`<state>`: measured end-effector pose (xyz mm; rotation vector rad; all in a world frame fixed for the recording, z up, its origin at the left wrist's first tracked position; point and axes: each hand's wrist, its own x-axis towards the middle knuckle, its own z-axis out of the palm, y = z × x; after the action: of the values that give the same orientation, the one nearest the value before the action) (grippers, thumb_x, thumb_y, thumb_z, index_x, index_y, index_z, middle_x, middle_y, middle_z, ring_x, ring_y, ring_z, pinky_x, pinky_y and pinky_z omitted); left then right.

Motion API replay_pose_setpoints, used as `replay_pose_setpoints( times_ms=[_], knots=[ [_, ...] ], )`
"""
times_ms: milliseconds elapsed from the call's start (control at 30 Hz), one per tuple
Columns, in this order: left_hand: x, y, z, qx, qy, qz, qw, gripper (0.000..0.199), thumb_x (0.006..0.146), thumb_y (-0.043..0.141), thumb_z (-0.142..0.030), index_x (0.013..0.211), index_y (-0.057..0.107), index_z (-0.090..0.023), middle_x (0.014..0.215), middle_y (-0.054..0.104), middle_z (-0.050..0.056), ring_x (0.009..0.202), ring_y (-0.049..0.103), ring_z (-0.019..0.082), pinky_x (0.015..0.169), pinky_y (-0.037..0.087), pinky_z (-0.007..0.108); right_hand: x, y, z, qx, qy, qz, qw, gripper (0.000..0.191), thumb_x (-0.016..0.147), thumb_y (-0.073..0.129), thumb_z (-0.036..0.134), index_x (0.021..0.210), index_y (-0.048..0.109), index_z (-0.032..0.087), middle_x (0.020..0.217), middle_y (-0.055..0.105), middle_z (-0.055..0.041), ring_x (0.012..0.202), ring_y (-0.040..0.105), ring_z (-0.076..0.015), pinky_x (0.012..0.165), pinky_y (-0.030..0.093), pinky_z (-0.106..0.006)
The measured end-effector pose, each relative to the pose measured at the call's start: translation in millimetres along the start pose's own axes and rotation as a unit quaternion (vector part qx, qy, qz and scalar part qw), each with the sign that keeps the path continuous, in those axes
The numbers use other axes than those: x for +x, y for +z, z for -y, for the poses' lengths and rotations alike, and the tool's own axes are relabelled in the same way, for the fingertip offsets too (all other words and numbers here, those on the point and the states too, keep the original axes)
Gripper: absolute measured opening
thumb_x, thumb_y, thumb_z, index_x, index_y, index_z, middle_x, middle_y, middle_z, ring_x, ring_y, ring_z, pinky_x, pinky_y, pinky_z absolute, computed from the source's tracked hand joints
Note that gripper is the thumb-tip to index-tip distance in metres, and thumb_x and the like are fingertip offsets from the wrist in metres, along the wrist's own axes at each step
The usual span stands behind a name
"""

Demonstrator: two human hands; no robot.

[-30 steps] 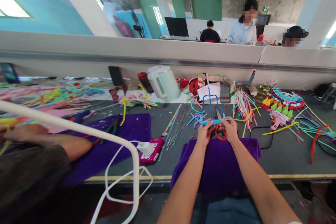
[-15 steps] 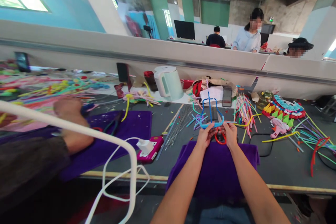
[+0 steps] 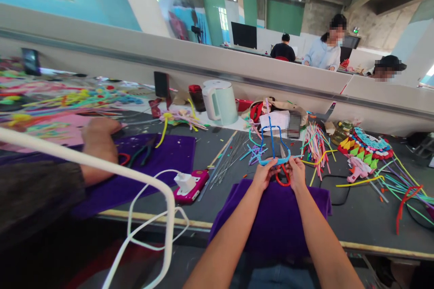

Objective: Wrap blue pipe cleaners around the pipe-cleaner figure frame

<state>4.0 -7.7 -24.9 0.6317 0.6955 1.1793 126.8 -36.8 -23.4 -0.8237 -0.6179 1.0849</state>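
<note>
A blue pipe-cleaner frame (image 3: 274, 128), bell-shaped with a straight stem up its middle, is held upright between my hands. My left hand (image 3: 266, 174) pinches the light blue bottom edge of it. At the right end of that edge, my right hand (image 3: 296, 172) has its fingers closed on the light blue strip. Red-handled scissors (image 3: 283, 178) lie on the table just behind and between my hands. Below my wrists a purple cloth (image 3: 271, 216) covers the table's front edge.
A kettle (image 3: 220, 103) stands by the partition. Pink and white pipe cleaners (image 3: 317, 146) lie right of the frame. A pink power bank (image 3: 191, 187) with a white plug sits left. A co-worker's hand (image 3: 101, 137) is at far left; a white tube crosses the lower left.
The camera view has shifted slightly. My hands still hold the blue frame in nearly the same pose. The co-worker's hand at the left has moved a little.
</note>
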Motion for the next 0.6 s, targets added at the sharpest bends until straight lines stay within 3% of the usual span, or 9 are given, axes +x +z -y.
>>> replay_pose_setpoints(
  times_ms=[400,600],
  knots=[
    [1,-1.0,1,0.004,-0.001,0.014,1.0,0.028,0.063,0.078,-0.02,0.086,0.066,-0.01,0.07,0.07,0.005,0.058,0.065,0.014,0.055,0.057,0.024,1,-2,2,0.069,0.07,0.03,0.995,0.028,0.063,0.077,0.034,0.073,0.055,0.019,0.054,0.053,0.0066,0.048,0.049,-0.0058,0.042,0.04,-0.014],
    [-1,-1.8,-2,-0.008,-0.025,0.047,0.999,0.028,0.063,0.079,-0.023,0.083,0.065,-0.011,0.069,0.071,0.005,0.056,0.065,0.013,0.056,0.056,0.022,-3,2,11,0.118,0.11,0.075,0.984,0.021,0.065,0.076,0.026,0.073,0.057,0.018,0.058,0.053,0.0058,0.049,0.047,-0.0044,0.039,0.032,-0.012]
  ],
)
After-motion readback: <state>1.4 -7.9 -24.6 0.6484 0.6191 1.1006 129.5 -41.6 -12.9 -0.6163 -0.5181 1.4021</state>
